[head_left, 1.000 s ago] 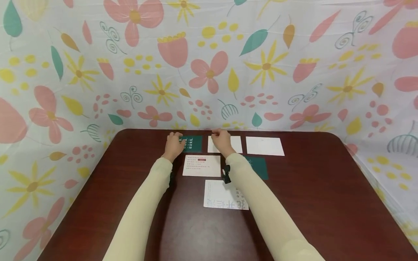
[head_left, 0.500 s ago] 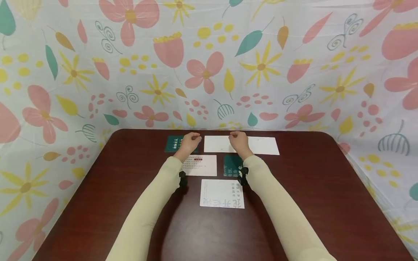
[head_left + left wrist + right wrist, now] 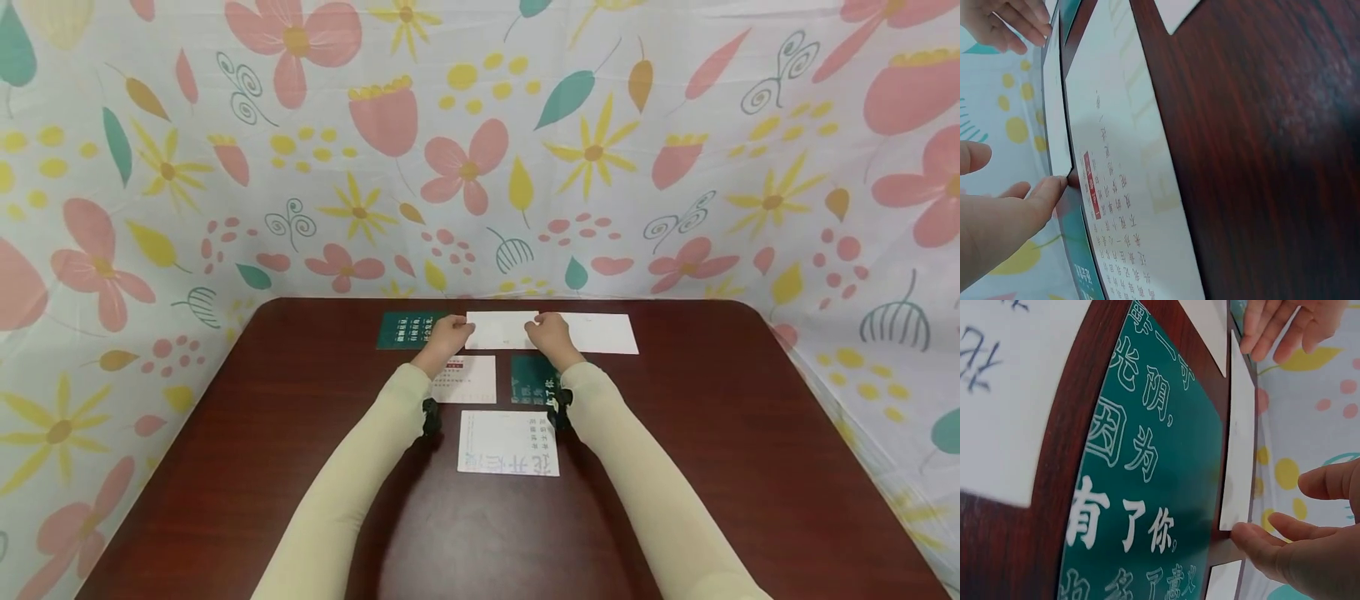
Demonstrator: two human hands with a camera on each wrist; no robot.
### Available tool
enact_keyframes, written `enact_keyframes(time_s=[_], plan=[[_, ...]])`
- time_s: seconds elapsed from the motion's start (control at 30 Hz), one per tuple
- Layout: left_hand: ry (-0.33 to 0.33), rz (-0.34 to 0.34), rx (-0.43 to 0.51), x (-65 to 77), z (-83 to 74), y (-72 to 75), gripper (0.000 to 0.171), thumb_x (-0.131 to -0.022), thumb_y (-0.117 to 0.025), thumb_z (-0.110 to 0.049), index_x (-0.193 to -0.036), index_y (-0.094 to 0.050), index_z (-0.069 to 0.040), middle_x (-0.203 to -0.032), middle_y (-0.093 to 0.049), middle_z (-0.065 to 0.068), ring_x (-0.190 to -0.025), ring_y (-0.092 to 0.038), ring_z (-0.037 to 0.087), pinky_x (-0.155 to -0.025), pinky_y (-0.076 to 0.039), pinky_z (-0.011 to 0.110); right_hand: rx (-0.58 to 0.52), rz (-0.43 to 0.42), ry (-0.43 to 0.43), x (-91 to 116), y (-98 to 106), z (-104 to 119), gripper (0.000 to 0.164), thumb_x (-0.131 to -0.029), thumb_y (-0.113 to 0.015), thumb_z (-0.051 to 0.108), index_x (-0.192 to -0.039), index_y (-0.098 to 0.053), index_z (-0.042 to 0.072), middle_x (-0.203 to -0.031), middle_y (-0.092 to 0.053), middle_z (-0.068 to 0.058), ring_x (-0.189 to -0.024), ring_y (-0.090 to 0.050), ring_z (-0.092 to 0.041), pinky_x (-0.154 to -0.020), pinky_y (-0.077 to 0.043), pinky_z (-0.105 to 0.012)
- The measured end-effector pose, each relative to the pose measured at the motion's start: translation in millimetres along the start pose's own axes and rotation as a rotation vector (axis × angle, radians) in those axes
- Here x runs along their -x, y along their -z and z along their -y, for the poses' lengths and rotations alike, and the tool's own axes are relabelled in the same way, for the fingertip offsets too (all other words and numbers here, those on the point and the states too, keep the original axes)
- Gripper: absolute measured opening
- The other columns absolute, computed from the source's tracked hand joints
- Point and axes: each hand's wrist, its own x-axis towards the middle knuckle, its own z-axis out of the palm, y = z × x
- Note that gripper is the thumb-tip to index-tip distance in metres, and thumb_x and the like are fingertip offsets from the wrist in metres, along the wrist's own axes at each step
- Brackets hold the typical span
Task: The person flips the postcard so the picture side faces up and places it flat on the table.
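Note:
In the head view my left hand is at the left edge of a blank-looking white card in the back row. At its opposite edge is my right hand. The left wrist view shows a fingertip of my left hand touching a corner of that white card; the other visible digit stands apart. Likewise, in the right wrist view, my right hand touches the near corner of the white card with a fingertip, its digits spread. The card lies flat between both hands.
Left of that card lies a green card, right of it another white card. Nearer are a white card with printed text and a red bar, a green lettered card and a lettered white card. A floral curtain hangs behind the table.
My left hand has moved right, from the green card to the white card's left edge. The right hand has shifted right, from over the card to its right edge.

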Motion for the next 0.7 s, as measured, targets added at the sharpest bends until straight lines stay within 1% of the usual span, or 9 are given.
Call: enact_keyframes(time_s=[0.07, 0.13, 0.2, 0.27, 0.33, 0.43, 0.47, 0.63, 0.7], plan=[[0.003, -0.01, 0.004, -0.5, 0.2, -1.0, 0.049, -0.092, -0.046, -0.027, -0.133, -0.036, -0.003, -0.131, -0.04, 0.013, -0.119, -0.039, 0.027, -0.095, -0.036, 0.039, -0.017, -0.008, -0.006, -0.4, -0.6, -0.9, 0.046, -0.091, -0.041, 0.022, -0.127, -0.041, -0.007, -0.132, -0.039, -0.02, -0.098, -0.048, -0.033, -0.086, -0.04, -0.044], [0.011, -0.026, 0.023, -1.4, 0.6, -1.6, 0.047, -0.092, -0.046, -0.026, -0.132, -0.038, -0.003, -0.131, -0.041, 0.013, -0.119, -0.039, 0.028, -0.095, -0.036, 0.04, -0.028, -0.019, -0.012, -1.0, -0.8, -1.6, 0.046, -0.091, -0.041, 0.023, -0.126, -0.041, -0.007, -0.13, -0.04, -0.021, -0.106, -0.046, -0.032, -0.089, -0.04, -0.044], [0.025, -0.047, 0.045, -2.5, 1.1, -2.2, 0.045, -0.092, -0.046, -0.025, -0.131, -0.039, -0.003, -0.13, -0.042, 0.013, -0.118, -0.04, 0.027, -0.095, -0.036, 0.04, -0.049, -0.027, -0.022, -1.4, -0.7, -2.4, 0.046, -0.09, -0.041, 0.023, -0.125, -0.043, -0.007, -0.128, -0.042, -0.021, -0.108, -0.046, -0.033, -0.089, -0.039, -0.045], [0.04, -0.072, 0.066, -4.0, 1.8, -1.9, 0.044, -0.091, -0.047, -0.024, -0.129, -0.041, -0.003, -0.128, -0.043, 0.013, -0.118, -0.04, 0.027, -0.095, -0.036, 0.039, -0.075, -0.042, -0.036, -2.7, -1.2, -3.3, 0.043, -0.09, -0.042, 0.022, -0.122, -0.047, -0.006, -0.122, -0.046, -0.021, -0.105, -0.047, -0.033, -0.088, -0.04, -0.046], [0.044, -0.088, 0.085, -5.4, 2.6, -2.2, 0.042, -0.091, -0.047, -0.023, -0.128, -0.043, -0.003, -0.127, -0.044, 0.013, -0.117, -0.041, 0.027, -0.095, -0.036, 0.039, -0.09, -0.064, -0.05, -3.8, -1.5, -4.3, 0.04, -0.089, -0.043, 0.021, -0.118, -0.051, -0.004, -0.117, -0.05, -0.02, -0.098, -0.049, -0.031, -0.086, -0.041, -0.046], [0.047, -0.107, 0.114, -6.6, 3.6, -2.7, 0.043, -0.09, -0.048, -0.021, -0.128, -0.043, -0.002, -0.125, -0.045, 0.014, -0.115, -0.043, 0.027, -0.094, -0.037, 0.039, -0.109, -0.084, -0.062, -6.1, -1.9, -6.2, 0.037, -0.088, -0.043, 0.021, -0.116, -0.054, -0.002, -0.112, -0.052, -0.019, -0.091, -0.05, -0.03, -0.083, -0.042, -0.045], [0.05, -0.111, 0.119, -6.8, 3.9, -3.0, 0.043, -0.09, -0.048, -0.021, -0.128, -0.042, -0.002, -0.125, -0.045, 0.014, -0.115, -0.043, 0.027, -0.094, -0.037, 0.039, -0.112, -0.088, -0.067, -6.8, -2.0, -6.5, 0.038, -0.088, -0.043, 0.021, -0.116, -0.053, -0.002, -0.114, -0.052, -0.018, -0.092, -0.051, -0.028, -0.084, -0.043, -0.045], [0.086, -0.103, 0.163, -9.4, 4.5, -3.1, 0.045, -0.089, -0.049, -0.018, -0.131, -0.039, -0.003, -0.128, -0.043, 0.014, -0.117, -0.041, 0.027, -0.095, -0.037, 0.039, -0.143, -0.098, -0.108, -9.5, -2.6, -7.4, 0.038, -0.088, -0.044, 0.022, -0.119, -0.052, 0.0, -0.119, -0.05, -0.016, -0.101, -0.049, -0.03, -0.086, -0.042, -0.046], [0.09, -0.097, 0.179, -11.0, 3.0, -2.1, 0.045, -0.09, -0.048, -0.018, -0.131, -0.038, -0.003, -0.129, -0.042, 0.014, -0.118, -0.04, 0.027, -0.096, -0.036, 0.038, -0.155, -0.109, -0.122, -10.2, -2.6, -7.2, 0.038, -0.088, -0.045, 0.021, -0.119, -0.052, 0.001, -0.12, -0.05, -0.016, -0.104, -0.049, -0.03, -0.086, -0.042, -0.045]])
